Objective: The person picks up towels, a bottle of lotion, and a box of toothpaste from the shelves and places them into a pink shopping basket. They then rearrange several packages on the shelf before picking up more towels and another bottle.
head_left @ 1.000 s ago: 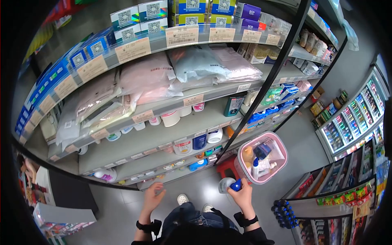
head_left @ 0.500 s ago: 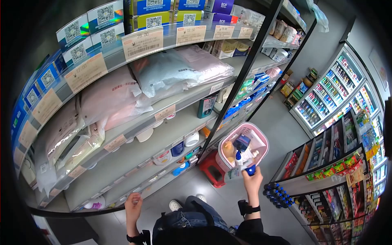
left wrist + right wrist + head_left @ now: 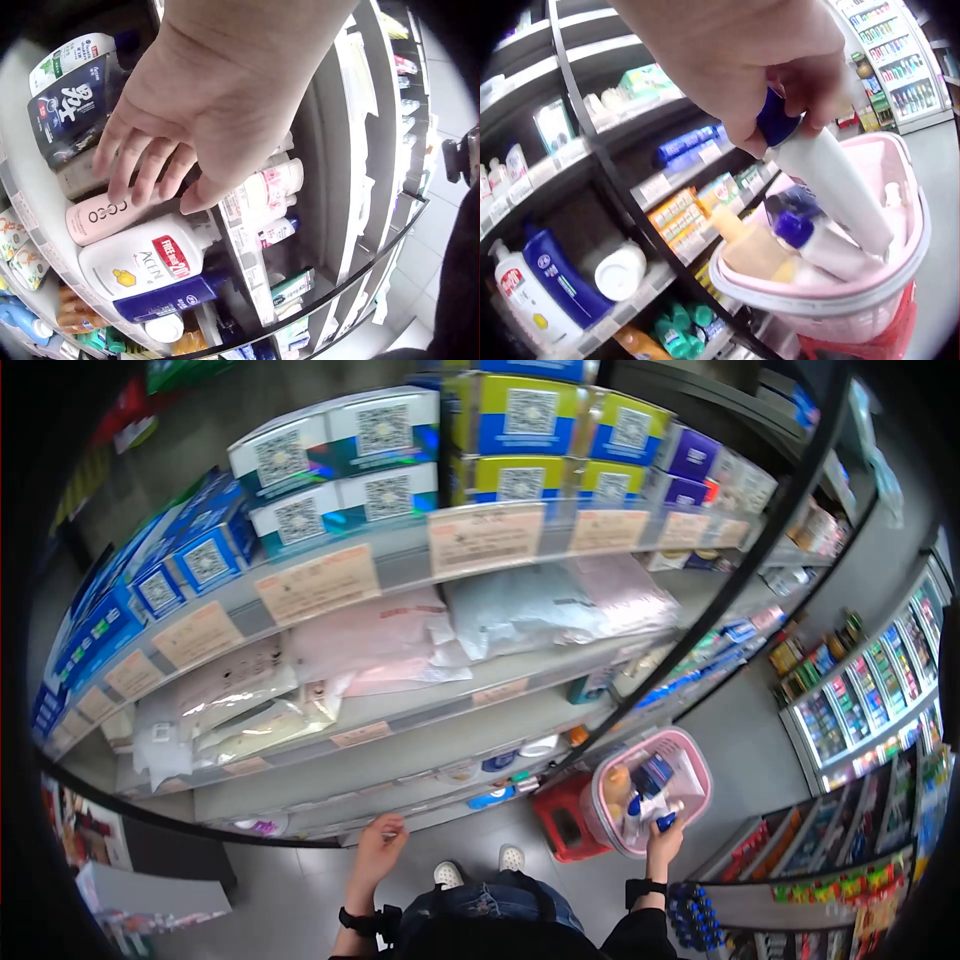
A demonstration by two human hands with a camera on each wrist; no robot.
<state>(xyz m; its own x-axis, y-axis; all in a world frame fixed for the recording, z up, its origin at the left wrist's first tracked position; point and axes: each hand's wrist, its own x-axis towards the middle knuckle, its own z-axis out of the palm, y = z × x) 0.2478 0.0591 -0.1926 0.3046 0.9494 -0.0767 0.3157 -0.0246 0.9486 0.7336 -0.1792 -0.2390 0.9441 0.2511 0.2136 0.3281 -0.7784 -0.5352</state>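
My right hand (image 3: pixel 664 848) grips the blue cap (image 3: pixel 777 120) of a white bottle (image 3: pixel 834 184). The bottle hangs slanted, its lower end inside the pink basket (image 3: pixel 855 326). Under and beside it in the basket lie another white bottle with a blue cap (image 3: pixel 832 247), a beige bottle (image 3: pixel 751 249) and a dark blue pack (image 3: pixel 655 772). My left hand (image 3: pixel 378 848) holds nothing, its fingers loosely bent. In the left wrist view it overlaps a pink bottle (image 3: pixel 105 219) and a white pump bottle (image 3: pixel 139 255) on the shelf.
A red stool (image 3: pixel 565 825) stands under the basket, beside the shelf's black upright (image 3: pixel 715 580). Plastic-wrapped packs (image 3: pixel 370 635) fill the middle shelf, with boxes (image 3: pixel 530 415) above. Snack racks (image 3: pixel 800 870) and a drinks fridge (image 3: pixel 870 700) stand to the right.
My right hand has carried the bottle from beside the basket to over it and lowered its end inside. The head view has swung right, then back left. My left hand stays free.
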